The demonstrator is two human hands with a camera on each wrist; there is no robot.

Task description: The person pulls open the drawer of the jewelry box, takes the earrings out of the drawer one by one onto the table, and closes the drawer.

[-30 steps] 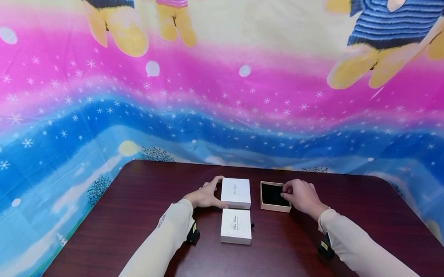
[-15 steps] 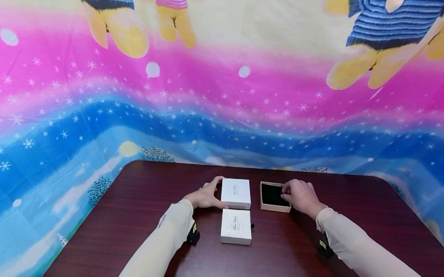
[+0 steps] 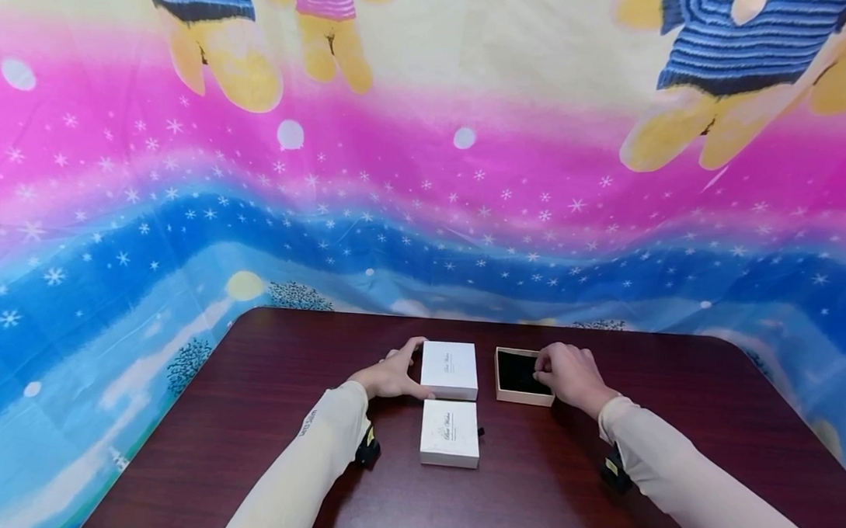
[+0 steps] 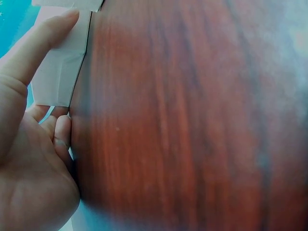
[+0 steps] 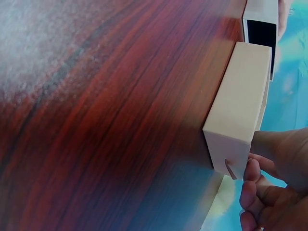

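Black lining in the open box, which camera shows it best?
The head view: it looks down onto the black lining, partly covered by the right hand. In the right wrist view, the open box hides it behind its walls; the left wrist view misses it entirely.

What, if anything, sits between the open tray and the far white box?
Nothing visible: just tabletop separates the tray from the far white box. The near white box sits outside that gap, toward the camera.
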